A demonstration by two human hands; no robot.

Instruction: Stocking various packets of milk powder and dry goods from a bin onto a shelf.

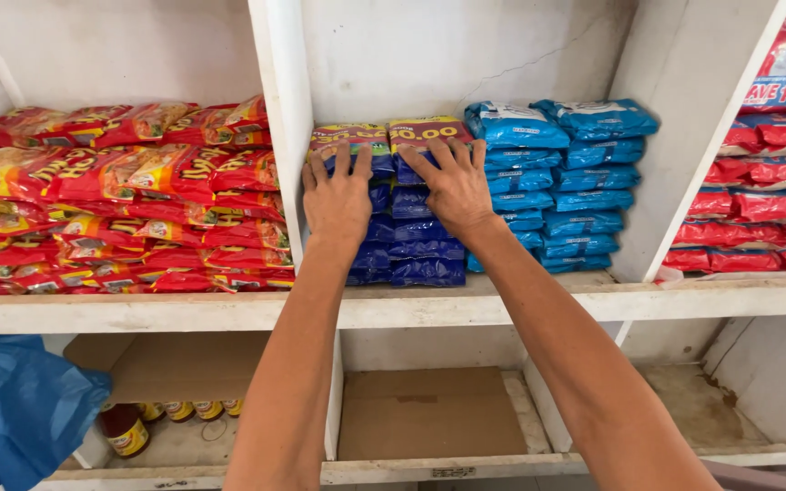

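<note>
Both my arms reach up to the middle bay of a white shelf (429,305). My left hand (337,195) lies flat, fingers spread, on the front of the left stack of dark blue packets (416,250), its fingertips on the top packet. My right hand (452,186) presses flat against the neighbouring stack in the same way. The two top packets (384,136) have purple and yellow fronts. Neither hand grips anything. Light blue packets (561,182) are stacked in two columns right beside them.
Red and yellow packets (129,200) fill the left bay, red packets (766,195) the right bay. White uprights (282,127) divide the bays. Below lie cardboard sheets (429,414) and several small bottles (152,418). A blue plastic bag (11,400) hangs at lower left.
</note>
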